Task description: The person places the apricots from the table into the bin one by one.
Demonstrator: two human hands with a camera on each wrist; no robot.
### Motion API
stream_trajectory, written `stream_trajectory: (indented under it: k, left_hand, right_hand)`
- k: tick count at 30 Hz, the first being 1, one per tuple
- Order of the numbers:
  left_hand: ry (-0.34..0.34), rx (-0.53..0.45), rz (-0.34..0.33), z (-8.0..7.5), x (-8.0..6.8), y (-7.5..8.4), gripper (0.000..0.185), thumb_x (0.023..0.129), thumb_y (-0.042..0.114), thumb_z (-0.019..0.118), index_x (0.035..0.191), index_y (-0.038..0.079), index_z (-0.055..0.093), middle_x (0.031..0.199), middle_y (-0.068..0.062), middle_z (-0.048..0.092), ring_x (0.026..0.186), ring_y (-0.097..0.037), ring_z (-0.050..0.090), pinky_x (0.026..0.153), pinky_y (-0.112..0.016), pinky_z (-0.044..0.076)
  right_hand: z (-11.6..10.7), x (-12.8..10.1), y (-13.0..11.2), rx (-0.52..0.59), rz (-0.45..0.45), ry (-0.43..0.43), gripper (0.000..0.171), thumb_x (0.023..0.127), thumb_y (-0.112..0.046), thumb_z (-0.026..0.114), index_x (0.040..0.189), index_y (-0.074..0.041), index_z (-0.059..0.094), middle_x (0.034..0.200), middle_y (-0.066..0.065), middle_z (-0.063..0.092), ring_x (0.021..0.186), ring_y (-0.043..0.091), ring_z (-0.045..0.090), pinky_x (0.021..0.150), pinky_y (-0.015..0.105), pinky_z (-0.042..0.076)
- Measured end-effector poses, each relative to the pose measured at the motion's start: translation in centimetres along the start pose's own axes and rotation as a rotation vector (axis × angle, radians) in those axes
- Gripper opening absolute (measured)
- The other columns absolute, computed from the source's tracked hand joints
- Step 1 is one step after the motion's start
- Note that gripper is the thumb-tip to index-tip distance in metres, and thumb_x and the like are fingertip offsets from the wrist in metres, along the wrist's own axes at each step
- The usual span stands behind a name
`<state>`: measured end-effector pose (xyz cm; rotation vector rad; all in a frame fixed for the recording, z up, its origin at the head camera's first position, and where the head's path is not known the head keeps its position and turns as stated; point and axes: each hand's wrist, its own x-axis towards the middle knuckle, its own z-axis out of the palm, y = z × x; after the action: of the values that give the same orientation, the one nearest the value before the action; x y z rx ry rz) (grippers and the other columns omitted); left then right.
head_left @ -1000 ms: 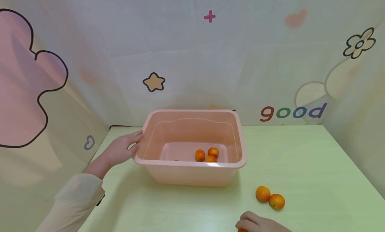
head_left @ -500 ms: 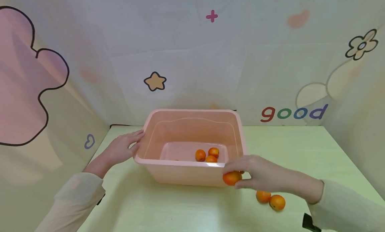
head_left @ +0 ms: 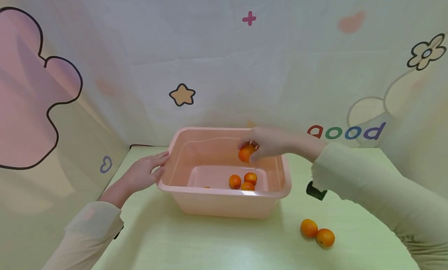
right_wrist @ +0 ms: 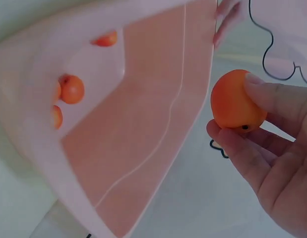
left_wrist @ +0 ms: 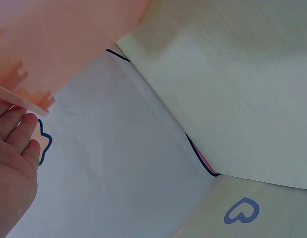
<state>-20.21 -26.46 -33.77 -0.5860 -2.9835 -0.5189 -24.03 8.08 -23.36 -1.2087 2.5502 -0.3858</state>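
Observation:
My right hand (head_left: 267, 142) holds a smooth orange-red fruit (head_left: 247, 154) between thumb and fingers, over the right part of a pink plastic basin (head_left: 224, 202). A small dark spot marks that fruit (right_wrist: 237, 101) in the right wrist view. Inside the basin lie several similar fruits (head_left: 235, 181), one of them mostly hidden by the front wall. My left hand (head_left: 145, 171) touches the basin's left rim from outside. In the left wrist view its extended fingers (left_wrist: 17, 131) lie against the underside of the rim (left_wrist: 22, 101).
Two more orange fruits (head_left: 309, 228) sit side by side on the pale green table (head_left: 224, 243), right of the basin and below my right forearm. A patterned cloth (head_left: 217, 60) hangs behind the table and along both sides.
My right hand has brought one fruit from the table's front edge up, past the front rim, to above the basin's inside. My left hand stays at the left rim.

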Motion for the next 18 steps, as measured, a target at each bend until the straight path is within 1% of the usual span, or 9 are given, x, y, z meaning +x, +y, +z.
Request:
stream_trajectory:
  k: [2,5,7,10,12,14,16,17,18]
  left_hand:
    - [0.003,0.006,0.003,0.0,0.0,0.0,0.045,0.089,0.018,0.047,0.131,0.003,0.04,0.138,-0.015,0.037,0.124,-0.038,0.037,0.098,-0.054,0.032]
    - [0.002,0.01,-0.002,0.0,0.0,-0.1,0.045,0.089,0.018,0.047,0.131,0.004,0.04,0.138,-0.014,0.037,0.123,-0.038,0.037,0.097,-0.054,0.033]
    - [0.0,0.011,-0.004,0.0,0.0,-0.1,0.045,0.089,0.018,0.047,0.131,0.004,0.04,0.138,-0.014,0.037,0.123,-0.038,0.037,0.097,-0.054,0.033]
    - [0.012,0.01,0.011,0.0,0.0,-0.1,0.044,0.089,0.016,0.046,0.13,0.003,0.042,0.137,-0.015,0.039,0.123,-0.037,0.038,0.098,-0.053,0.033]
    - [0.021,0.008,0.02,-0.1,0.0,-0.1,0.043,0.089,0.014,0.047,0.13,0.002,0.042,0.136,-0.015,0.039,0.123,-0.037,0.038,0.098,-0.053,0.033]
    - [0.031,0.006,0.028,-0.1,0.0,-0.1,0.043,0.088,0.012,0.047,0.129,0.002,0.043,0.136,-0.015,0.04,0.122,-0.036,0.039,0.098,-0.052,0.033]
    - [0.033,-0.001,0.023,-0.1,-0.1,-0.1,0.043,0.088,0.013,0.047,0.13,0.002,0.043,0.136,-0.015,0.04,0.122,-0.036,0.039,0.097,-0.052,0.033]
    - [0.033,-0.003,0.02,-0.1,-0.1,-0.1,0.043,0.088,0.013,0.047,0.13,0.003,0.043,0.136,-0.014,0.04,0.122,-0.036,0.039,0.097,-0.053,0.034]
    - [0.035,-0.004,0.017,-0.1,-0.1,-0.1,0.043,0.088,0.014,0.048,0.13,0.003,0.043,0.136,-0.014,0.04,0.122,-0.036,0.039,0.097,-0.053,0.034]
  right_hand:
    - [-0.4,1.2,0.2,-0.003,0.05,-0.013,0.029,0.078,-0.007,0.062,0.106,-0.012,0.061,0.098,0.001,0.06,0.089,0.019,0.053,0.081,0.029,0.048]
    - [-0.6,3.1,0.5,-0.015,0.11,-0.011,0.027,0.078,-0.011,0.065,0.105,-0.016,0.063,0.1,0.0,0.059,0.093,0.02,0.052,0.084,0.03,0.048]
    - [-0.5,4.2,0.8,-0.019,0.161,-0.007,0.027,0.078,-0.014,0.065,0.104,-0.019,0.064,0.101,-0.002,0.058,0.094,0.019,0.05,0.084,0.03,0.047]
    - [0.2,5.9,1.5,0.014,0.203,-0.012,0.027,0.078,-0.014,0.064,0.105,-0.02,0.064,0.101,-0.004,0.058,0.096,0.018,0.048,0.085,0.031,0.045]
    - [0.8,7.0,2.0,0.055,0.225,-0.023,0.029,0.078,-0.013,0.063,0.106,-0.018,0.063,0.103,-0.003,0.058,0.097,0.019,0.048,0.086,0.032,0.044]
    - [1.4,7.9,2.6,0.088,0.221,-0.027,0.03,0.078,-0.01,0.062,0.107,-0.016,0.063,0.104,0.0,0.058,0.097,0.02,0.048,0.086,0.032,0.045]
    - [2.0,8.6,3.0,0.134,0.237,-0.026,0.03,0.078,-0.008,0.061,0.107,-0.015,0.062,0.105,0.001,0.057,0.098,0.021,0.048,0.087,0.032,0.044]
    - [2.3,8.9,3.3,0.169,0.236,-0.028,0.031,0.078,-0.006,0.06,0.108,-0.014,0.061,0.107,0.002,0.056,0.099,0.022,0.048,0.088,0.033,0.044]
    - [2.5,9.1,3.5,0.211,0.255,-0.025,0.03,0.078,-0.006,0.059,0.107,-0.014,0.061,0.107,0.001,0.056,0.101,0.021,0.048,0.09,0.034,0.043]
